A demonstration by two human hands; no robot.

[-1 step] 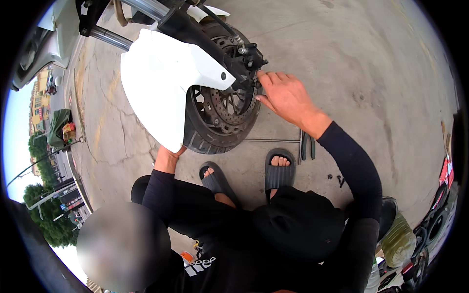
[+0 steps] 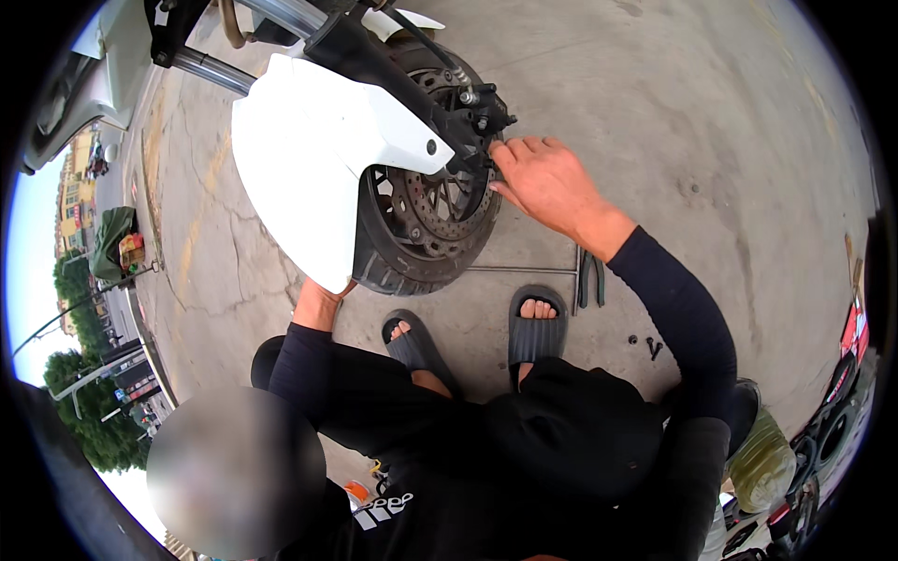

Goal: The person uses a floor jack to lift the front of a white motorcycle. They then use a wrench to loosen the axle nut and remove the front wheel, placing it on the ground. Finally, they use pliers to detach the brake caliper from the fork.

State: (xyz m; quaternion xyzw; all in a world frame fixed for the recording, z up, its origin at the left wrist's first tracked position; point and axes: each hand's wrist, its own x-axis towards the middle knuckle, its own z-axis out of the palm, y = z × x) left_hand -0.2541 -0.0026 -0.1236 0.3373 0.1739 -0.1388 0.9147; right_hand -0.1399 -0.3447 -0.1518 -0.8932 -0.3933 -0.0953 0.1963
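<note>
A motorcycle's front wheel fills the upper middle, with a black tyre (image 2: pixel 398 279), a drilled brake disc (image 2: pixel 421 229) and a white front fender (image 2: pixel 299 154). My right hand (image 2: pixel 554 190) reaches the wheel's right side, just below the black brake caliper (image 2: pixel 486 105). Its thumb and bent fingers close on a small part at the disc's edge, which they hide. Under the fender's lower tip is my left hand (image 2: pixel 316 307), by the tyre; its fingers are mostly hidden behind the fender and tyre.
A T-shaped metal wrench (image 2: pixel 576 280) and dark-handled pliers (image 2: pixel 586 279) lie on the concrete right of the wheel. Several small bolts (image 2: pixel 654 349) and a nut (image 2: pixel 632 339) are nearer my right knee. My sandalled feet (image 2: pixel 538 327) stand below the tyre. A yellowish bag (image 2: pixel 762 463) sits at lower right.
The caliper and fork have shifted very slightly to the right. My right fingers have bent a little at the same spot; my left hand has hardly moved.
</note>
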